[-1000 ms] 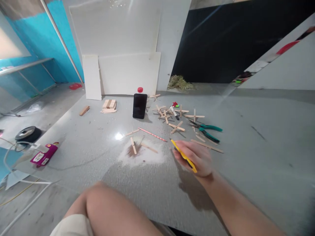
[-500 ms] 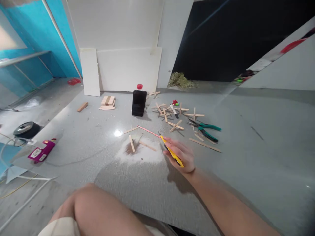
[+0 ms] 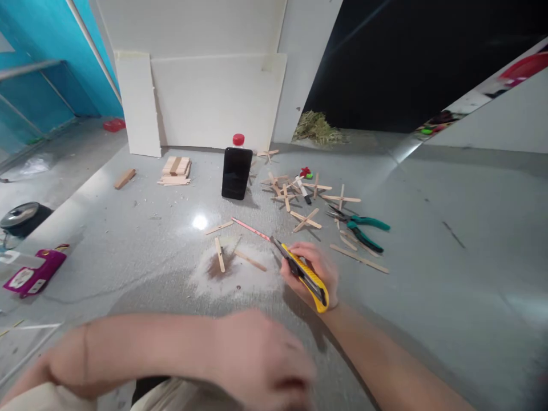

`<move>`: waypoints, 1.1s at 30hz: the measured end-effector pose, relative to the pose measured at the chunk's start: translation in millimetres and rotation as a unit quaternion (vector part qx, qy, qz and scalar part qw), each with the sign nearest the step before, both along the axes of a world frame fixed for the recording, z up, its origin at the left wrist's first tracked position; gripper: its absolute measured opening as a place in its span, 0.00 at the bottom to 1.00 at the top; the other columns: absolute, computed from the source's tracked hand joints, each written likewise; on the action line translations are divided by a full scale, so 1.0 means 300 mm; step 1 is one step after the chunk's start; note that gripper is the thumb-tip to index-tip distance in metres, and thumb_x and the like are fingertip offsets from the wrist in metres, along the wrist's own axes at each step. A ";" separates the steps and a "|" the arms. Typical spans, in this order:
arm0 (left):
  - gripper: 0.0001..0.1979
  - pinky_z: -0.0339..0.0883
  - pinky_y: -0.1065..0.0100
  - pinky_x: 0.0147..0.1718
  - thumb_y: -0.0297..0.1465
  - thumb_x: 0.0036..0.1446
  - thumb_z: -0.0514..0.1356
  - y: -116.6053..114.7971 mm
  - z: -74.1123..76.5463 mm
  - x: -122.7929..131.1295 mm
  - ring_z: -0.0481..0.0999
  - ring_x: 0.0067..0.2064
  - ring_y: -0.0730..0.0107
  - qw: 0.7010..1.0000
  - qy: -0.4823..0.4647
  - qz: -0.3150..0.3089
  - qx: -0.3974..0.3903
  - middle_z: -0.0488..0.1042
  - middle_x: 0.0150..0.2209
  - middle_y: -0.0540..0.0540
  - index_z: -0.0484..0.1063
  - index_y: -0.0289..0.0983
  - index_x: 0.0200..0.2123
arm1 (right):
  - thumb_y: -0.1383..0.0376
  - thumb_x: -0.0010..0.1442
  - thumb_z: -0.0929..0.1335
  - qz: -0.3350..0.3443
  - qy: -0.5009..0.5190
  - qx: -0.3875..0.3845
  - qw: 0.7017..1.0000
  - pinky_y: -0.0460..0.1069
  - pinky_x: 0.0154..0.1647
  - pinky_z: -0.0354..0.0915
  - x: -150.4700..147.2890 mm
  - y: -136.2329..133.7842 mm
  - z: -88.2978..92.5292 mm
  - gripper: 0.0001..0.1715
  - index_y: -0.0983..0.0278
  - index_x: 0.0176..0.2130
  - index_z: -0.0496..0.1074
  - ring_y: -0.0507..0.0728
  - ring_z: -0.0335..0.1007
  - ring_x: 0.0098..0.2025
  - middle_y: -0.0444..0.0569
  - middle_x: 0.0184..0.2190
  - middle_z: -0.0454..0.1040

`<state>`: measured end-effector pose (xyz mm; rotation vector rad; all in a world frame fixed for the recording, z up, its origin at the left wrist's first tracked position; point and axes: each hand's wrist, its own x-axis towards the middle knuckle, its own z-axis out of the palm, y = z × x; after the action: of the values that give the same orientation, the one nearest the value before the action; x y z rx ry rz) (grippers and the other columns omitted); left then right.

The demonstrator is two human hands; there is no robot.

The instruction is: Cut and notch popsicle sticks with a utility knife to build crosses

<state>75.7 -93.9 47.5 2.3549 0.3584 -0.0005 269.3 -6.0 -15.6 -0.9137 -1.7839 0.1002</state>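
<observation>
My right hand (image 3: pixel 314 274) is closed round a yellow box cutter (image 3: pixel 303 274), its tip pointing up and left over the table (image 3: pixel 423 274). Just past the tip lies a thin pink-and-white patterned strip (image 3: pixel 252 228). My left hand (image 3: pixel 265 357) is low in front of me, smeared by motion; its fingers look curled, but I cannot make out whether anything is in them. Left of the box cutter, wooden craft sticks (image 3: pixel 251 261) lie on a whitish patch with a brown stain (image 3: pixel 218 267). One short stick (image 3: pixel 220 255) there has a dark mark at its middle.
A phone (image 3: pixel 237 174) stands upright before a red-capped bottle (image 3: pixel 238 138). Several crossed-stick pieces (image 3: pixel 305 219), a white marker-like tube (image 3: pixel 303 189) and green-handled pliers (image 3: pixel 359 227) lie to the right. Left are a stick bundle (image 3: pixel 176 166), a wooden block (image 3: pixel 125 178) and a purple device (image 3: pixel 36 271).
My left forearm and hand have swung in across the bottom of the view. The box cutter has turned in my right hand, showing more of its side. The view has shifted slightly.
</observation>
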 end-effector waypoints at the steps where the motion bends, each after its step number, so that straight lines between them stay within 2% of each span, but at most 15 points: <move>1: 0.10 0.73 0.59 0.42 0.34 0.68 0.55 0.075 0.007 -0.043 0.77 0.39 0.62 0.993 0.015 0.066 0.093 0.77 0.37 0.43 0.74 0.38 0.36 | 0.68 0.57 0.72 -0.007 -0.002 -0.019 1.000 0.56 0.43 0.79 0.004 0.001 0.007 0.15 0.59 0.46 0.73 0.61 0.80 0.40 0.52 0.40 0.79; 3: 0.08 0.71 0.58 0.36 0.25 0.63 0.57 0.199 -0.001 -0.128 0.76 0.35 0.60 0.970 0.035 0.151 0.187 0.74 0.30 0.42 0.73 0.35 0.31 | 0.66 0.59 0.71 -0.010 -0.004 -0.054 0.998 0.57 0.44 0.78 0.013 0.004 0.021 0.13 0.58 0.46 0.75 0.62 0.80 0.41 0.52 0.41 0.80; 5: 0.08 0.70 0.59 0.34 0.22 0.60 0.57 0.288 -0.036 -0.195 0.75 0.34 0.60 0.946 0.043 0.201 0.251 0.74 0.30 0.40 0.73 0.34 0.29 | 0.65 0.61 0.70 -0.012 -0.002 -0.088 0.996 0.59 0.47 0.78 0.018 0.008 0.029 0.12 0.58 0.46 0.76 0.63 0.80 0.44 0.52 0.42 0.80; 7: 0.07 0.69 0.61 0.35 0.21 0.60 0.57 0.343 -0.082 -0.236 0.76 0.36 0.61 0.930 0.033 0.219 0.292 0.76 0.35 0.39 0.75 0.34 0.32 | 0.65 0.63 0.68 -0.016 0.004 -0.126 0.992 0.58 0.47 0.78 0.017 0.012 0.030 0.12 0.58 0.48 0.75 0.62 0.81 0.43 0.52 0.43 0.81; 9: 0.09 0.70 0.61 0.38 0.23 0.62 0.56 0.371 -0.122 -0.255 0.76 0.40 0.61 0.925 0.011 0.210 0.317 0.78 0.41 0.40 0.76 0.35 0.37 | 0.65 0.66 0.66 -0.017 0.011 -0.166 0.986 0.55 0.43 0.79 0.012 0.017 0.025 0.14 0.58 0.51 0.74 0.60 0.82 0.38 0.51 0.42 0.82; 11: 0.11 0.70 0.61 0.41 0.24 0.65 0.54 0.384 -0.148 -0.261 0.76 0.43 0.62 0.925 -0.014 0.189 0.330 0.78 0.42 0.42 0.77 0.36 0.41 | 0.64 0.66 0.67 -0.007 0.014 -0.196 0.980 0.54 0.41 0.79 0.003 0.023 0.021 0.12 0.58 0.50 0.73 0.59 0.83 0.38 0.51 0.44 0.82; 14: 0.11 0.71 0.62 0.44 0.26 0.67 0.53 0.395 -0.166 -0.271 0.77 0.43 0.64 0.925 -0.042 0.166 0.340 0.78 0.40 0.42 0.76 0.37 0.42 | 0.61 0.62 0.72 0.006 0.017 -0.217 0.976 0.56 0.45 0.78 -0.016 0.035 0.034 0.09 0.57 0.43 0.74 0.62 0.81 0.45 0.51 0.46 0.81; 18: 0.11 0.71 0.61 0.46 0.25 0.65 0.53 0.403 -0.175 -0.284 0.78 0.44 0.63 0.919 -0.062 0.168 0.352 0.78 0.40 0.40 0.76 0.35 0.42 | 0.63 0.63 0.71 0.012 0.016 -0.234 0.972 0.52 0.37 0.77 -0.056 0.068 0.079 0.08 0.57 0.44 0.74 0.57 0.79 0.36 0.49 0.39 0.80; 20: 0.12 0.72 0.60 0.46 0.24 0.64 0.52 0.403 -0.179 -0.285 0.78 0.44 0.63 0.914 -0.067 0.176 0.358 0.78 0.41 0.40 0.76 0.34 0.42 | 0.63 0.64 0.70 0.025 0.010 -0.234 0.972 0.53 0.40 0.76 -0.072 0.092 0.088 0.05 0.57 0.42 0.75 0.58 0.78 0.38 0.49 0.38 0.79; 24: 0.13 0.72 0.59 0.48 0.23 0.63 0.52 0.401 -0.185 -0.278 0.78 0.46 0.62 0.906 -0.072 0.197 0.369 0.78 0.44 0.38 0.75 0.33 0.45 | 0.62 0.65 0.69 0.039 0.011 -0.243 0.969 0.56 0.45 0.76 -0.076 0.126 0.046 0.06 0.56 0.43 0.76 0.60 0.79 0.42 0.48 0.40 0.80; 28: 0.14 0.72 0.56 0.48 0.23 0.63 0.52 0.403 -0.187 -0.277 0.77 0.49 0.58 0.899 -0.073 0.216 0.374 0.79 0.47 0.38 0.74 0.31 0.48 | 0.61 0.68 0.67 0.041 0.021 -0.283 0.958 0.55 0.39 0.79 -0.060 0.124 -0.008 0.09 0.56 0.46 0.76 0.60 0.81 0.39 0.49 0.41 0.82; 33: 0.15 0.72 0.53 0.48 0.22 0.64 0.52 0.404 -0.188 -0.278 0.77 0.51 0.55 0.895 -0.078 0.216 0.382 0.79 0.48 0.38 0.74 0.31 0.49 | 0.61 0.65 0.69 0.037 0.027 -0.301 0.953 0.54 0.37 0.78 -0.053 0.110 0.007 0.06 0.56 0.43 0.77 0.60 0.81 0.35 0.48 0.36 0.82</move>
<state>-7.8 27.2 -8.8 2.9468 0.9282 0.6472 253.5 26.9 -13.4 -1.2529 -1.7614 0.7426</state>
